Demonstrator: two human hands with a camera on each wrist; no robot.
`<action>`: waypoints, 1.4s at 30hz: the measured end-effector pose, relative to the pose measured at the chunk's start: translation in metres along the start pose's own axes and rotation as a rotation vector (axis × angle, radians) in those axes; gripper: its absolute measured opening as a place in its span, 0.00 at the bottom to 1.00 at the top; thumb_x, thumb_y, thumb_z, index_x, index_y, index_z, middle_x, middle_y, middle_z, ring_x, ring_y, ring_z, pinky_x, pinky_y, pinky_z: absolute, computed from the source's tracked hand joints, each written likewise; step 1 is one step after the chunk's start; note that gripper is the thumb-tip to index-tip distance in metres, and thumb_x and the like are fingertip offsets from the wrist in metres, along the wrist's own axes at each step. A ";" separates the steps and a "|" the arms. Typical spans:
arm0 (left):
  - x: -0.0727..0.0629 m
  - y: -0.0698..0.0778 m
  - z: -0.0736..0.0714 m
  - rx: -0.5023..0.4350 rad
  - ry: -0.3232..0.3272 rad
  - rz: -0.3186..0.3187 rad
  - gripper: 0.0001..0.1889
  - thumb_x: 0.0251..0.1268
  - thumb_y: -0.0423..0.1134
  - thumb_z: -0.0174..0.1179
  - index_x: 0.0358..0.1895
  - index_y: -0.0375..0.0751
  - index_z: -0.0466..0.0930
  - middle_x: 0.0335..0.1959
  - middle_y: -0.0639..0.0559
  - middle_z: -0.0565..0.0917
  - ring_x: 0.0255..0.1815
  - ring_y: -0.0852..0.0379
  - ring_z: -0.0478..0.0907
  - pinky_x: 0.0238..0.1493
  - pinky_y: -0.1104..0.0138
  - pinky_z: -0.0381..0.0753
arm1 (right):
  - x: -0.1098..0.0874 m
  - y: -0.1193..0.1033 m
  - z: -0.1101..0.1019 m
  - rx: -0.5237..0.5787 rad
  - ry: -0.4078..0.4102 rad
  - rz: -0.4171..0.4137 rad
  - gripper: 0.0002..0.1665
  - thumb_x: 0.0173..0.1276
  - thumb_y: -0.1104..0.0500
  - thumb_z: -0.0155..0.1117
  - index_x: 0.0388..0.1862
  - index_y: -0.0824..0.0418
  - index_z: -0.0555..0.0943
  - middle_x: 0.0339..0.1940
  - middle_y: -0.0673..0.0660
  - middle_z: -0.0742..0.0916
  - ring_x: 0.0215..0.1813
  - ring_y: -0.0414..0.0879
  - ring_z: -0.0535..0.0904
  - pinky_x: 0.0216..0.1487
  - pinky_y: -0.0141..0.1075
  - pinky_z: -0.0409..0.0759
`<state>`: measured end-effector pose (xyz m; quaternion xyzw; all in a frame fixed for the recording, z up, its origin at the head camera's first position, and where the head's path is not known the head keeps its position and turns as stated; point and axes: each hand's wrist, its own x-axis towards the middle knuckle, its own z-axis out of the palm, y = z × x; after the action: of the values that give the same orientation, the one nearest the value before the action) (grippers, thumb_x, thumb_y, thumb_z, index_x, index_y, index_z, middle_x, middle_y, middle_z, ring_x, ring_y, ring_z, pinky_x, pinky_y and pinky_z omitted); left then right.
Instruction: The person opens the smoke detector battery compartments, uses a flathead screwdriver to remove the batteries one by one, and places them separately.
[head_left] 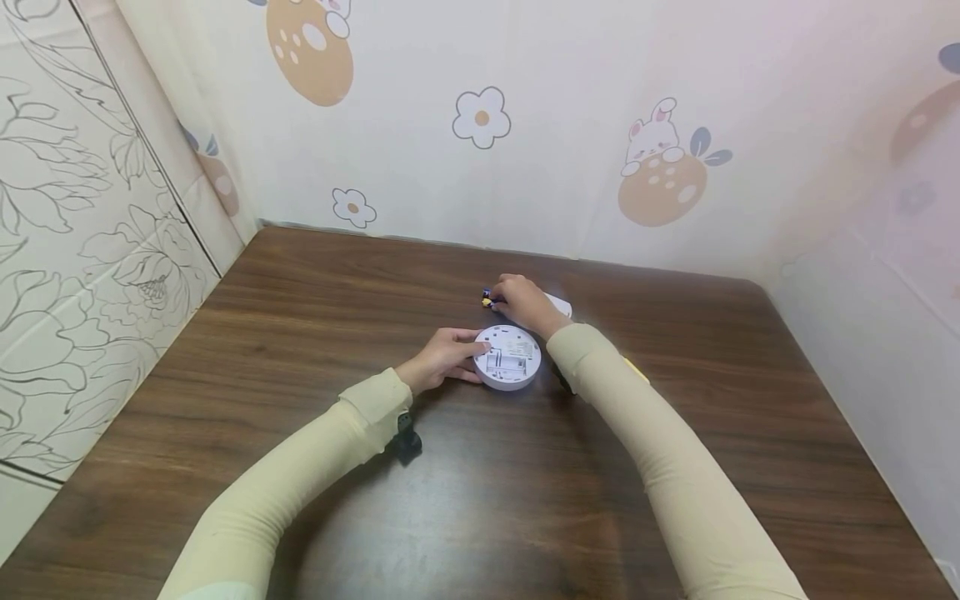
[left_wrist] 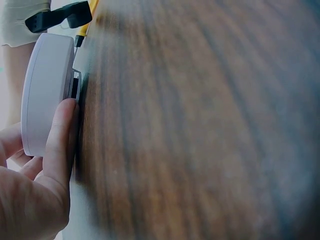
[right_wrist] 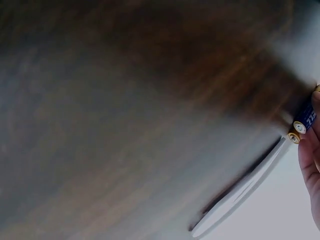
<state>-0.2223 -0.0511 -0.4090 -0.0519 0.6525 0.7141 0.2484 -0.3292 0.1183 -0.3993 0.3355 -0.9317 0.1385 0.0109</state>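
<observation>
My left hand (head_left: 442, 358) grips the left side of a round white smoke detector (head_left: 517, 342), thumb on its upper face. An open battery compartment (head_left: 506, 364) faces up there. In the left wrist view the detector (left_wrist: 47, 95) shows edge-on between thumb and fingers. Farther back, my right hand (head_left: 522, 302) pinches at small blue-and-gold batteries (head_left: 487, 298). The right wrist view shows the ends of the batteries (right_wrist: 300, 126) against the fingertips; the hand is mostly cut off by the frame edge. A white plastic plate (head_left: 559, 306) lies partly hidden behind the right wrist.
A screwdriver with a yellow handle (head_left: 637, 369) lies partly under the right forearm. A small black camera (head_left: 407, 439) hangs at the left wrist. The brown wooden table (head_left: 300, 283) meets a patterned curtain (head_left: 420, 167) along its back edge.
</observation>
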 end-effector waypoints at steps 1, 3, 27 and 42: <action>0.000 0.000 0.000 -0.004 -0.002 0.003 0.23 0.67 0.31 0.58 0.64 0.31 0.70 0.38 0.43 0.82 0.28 0.54 0.81 0.33 0.59 0.86 | 0.000 0.000 0.000 -0.001 0.002 -0.002 0.11 0.63 0.66 0.66 0.44 0.69 0.84 0.39 0.60 0.82 0.44 0.54 0.79 0.49 0.44 0.79; -0.001 0.000 0.000 -0.010 -0.005 0.009 0.23 0.67 0.30 0.57 0.64 0.31 0.69 0.39 0.43 0.81 0.28 0.55 0.81 0.34 0.59 0.86 | 0.000 -0.001 0.000 -0.003 0.004 -0.004 0.11 0.63 0.66 0.66 0.44 0.69 0.84 0.39 0.60 0.82 0.44 0.54 0.79 0.49 0.44 0.79; -0.002 0.001 0.002 0.000 0.003 0.008 0.24 0.66 0.31 0.58 0.65 0.31 0.68 0.45 0.37 0.81 0.29 0.54 0.82 0.35 0.58 0.86 | -0.013 0.005 -0.026 -0.052 -0.019 0.084 0.15 0.64 0.60 0.66 0.48 0.65 0.83 0.44 0.58 0.82 0.46 0.51 0.79 0.49 0.44 0.79; -0.002 0.002 0.003 -0.007 0.001 -0.002 0.25 0.67 0.30 0.58 0.66 0.30 0.67 0.47 0.35 0.80 0.27 0.55 0.82 0.35 0.59 0.86 | -0.040 0.039 -0.032 -0.048 -0.118 0.262 0.36 0.60 0.47 0.69 0.61 0.68 0.74 0.56 0.65 0.77 0.59 0.58 0.70 0.62 0.50 0.70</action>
<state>-0.2209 -0.0485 -0.4064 -0.0538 0.6502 0.7160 0.2485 -0.3248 0.1804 -0.3833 0.2184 -0.9696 0.0963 -0.0540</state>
